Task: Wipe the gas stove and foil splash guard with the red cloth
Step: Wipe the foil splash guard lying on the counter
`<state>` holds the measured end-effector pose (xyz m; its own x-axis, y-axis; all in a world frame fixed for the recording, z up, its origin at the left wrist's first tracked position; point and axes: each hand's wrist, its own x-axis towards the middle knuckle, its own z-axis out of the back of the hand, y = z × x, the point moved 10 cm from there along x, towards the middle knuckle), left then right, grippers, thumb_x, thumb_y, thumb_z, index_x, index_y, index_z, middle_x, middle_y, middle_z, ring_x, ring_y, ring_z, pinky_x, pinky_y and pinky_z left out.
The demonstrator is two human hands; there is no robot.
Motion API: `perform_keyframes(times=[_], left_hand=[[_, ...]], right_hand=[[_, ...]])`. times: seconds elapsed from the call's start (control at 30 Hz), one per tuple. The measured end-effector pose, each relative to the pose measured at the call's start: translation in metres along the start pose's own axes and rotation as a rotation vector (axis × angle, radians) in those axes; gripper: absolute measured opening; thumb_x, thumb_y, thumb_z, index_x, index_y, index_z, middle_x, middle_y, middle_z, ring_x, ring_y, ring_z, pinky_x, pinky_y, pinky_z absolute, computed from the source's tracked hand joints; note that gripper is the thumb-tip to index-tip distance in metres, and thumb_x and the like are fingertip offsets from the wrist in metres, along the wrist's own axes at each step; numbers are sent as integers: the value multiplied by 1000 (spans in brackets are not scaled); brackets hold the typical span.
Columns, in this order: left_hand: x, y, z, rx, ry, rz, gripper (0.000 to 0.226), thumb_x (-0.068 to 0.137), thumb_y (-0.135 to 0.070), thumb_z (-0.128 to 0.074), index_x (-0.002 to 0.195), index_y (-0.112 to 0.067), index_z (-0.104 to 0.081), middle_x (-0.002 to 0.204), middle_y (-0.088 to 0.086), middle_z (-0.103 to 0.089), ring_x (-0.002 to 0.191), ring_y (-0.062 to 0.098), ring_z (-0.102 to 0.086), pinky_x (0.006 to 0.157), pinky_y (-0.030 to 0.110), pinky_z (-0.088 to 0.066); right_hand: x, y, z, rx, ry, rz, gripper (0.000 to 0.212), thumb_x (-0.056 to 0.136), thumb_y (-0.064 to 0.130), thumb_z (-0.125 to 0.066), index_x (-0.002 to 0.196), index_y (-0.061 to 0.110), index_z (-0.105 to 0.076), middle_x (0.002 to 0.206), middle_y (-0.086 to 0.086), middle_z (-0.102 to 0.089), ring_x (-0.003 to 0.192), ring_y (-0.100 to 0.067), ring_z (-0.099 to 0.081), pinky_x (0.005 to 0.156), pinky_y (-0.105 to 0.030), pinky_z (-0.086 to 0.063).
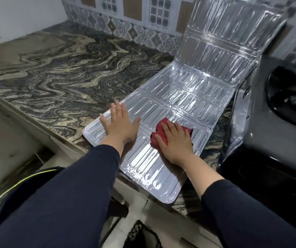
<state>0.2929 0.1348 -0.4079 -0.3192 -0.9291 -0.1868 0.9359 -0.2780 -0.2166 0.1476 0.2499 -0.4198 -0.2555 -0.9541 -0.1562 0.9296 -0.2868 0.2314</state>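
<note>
While the left hand [119,123] lies flat and spread on the ribbed silver foil splash guard [185,97], the right hand [175,141] presses the crumpled red cloth [159,130] onto its flat panel. The thin foil could crease under hard rubbing, or slide where it overhangs the swirled marble table [63,68]. The black gas stove [278,126] sits right; patterned tiles [125,29] behind.

Left of foil: I see bare marble counter [57,68], open to the back wall.
Right: gas stove [278,122] stands just beside the foil splash guard [188,97].
Rear: guard's upright panel blocks reach toward the tiles [134,24].
</note>
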Motion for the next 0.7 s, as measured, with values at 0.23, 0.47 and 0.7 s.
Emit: perform_keyframes(times=[0.23, 0.47, 0.7], left_hand=[[12, -4, -22, 11, -115, 67, 80, 92, -59, -9, 150, -6, 3, 161, 10, 9, 148, 22, 13, 114, 61, 7], [-8, 43, -17, 38, -146, 93, 79, 91, -60, -8, 151, -9, 2, 161, 7, 8, 149, 20, 11, 115, 59, 6], [-19, 105, -7, 57, -136, 168, 77, 92, -59, -7, 151, -12, 3, 161, 3, 11, 148, 16, 13, 116, 59, 7]], right_hand=[[-6, 3, -3, 5, -37, -6, 66, 94, 62, -13, 152, 29, -10, 161, 5, -5, 148, -20, 1, 119, -48, 4], [-23, 53, -15, 33, 5, 137, 73, 87, 65, -4, 151, 30, -11, 161, 6, -5, 148, -20, 2, 119, -49, 6], [-9, 126, -23, -36, 34, 552, 72, 83, 58, -14, 149, 30, -21, 159, 8, -18, 148, -18, -8, 118, -48, 0]])
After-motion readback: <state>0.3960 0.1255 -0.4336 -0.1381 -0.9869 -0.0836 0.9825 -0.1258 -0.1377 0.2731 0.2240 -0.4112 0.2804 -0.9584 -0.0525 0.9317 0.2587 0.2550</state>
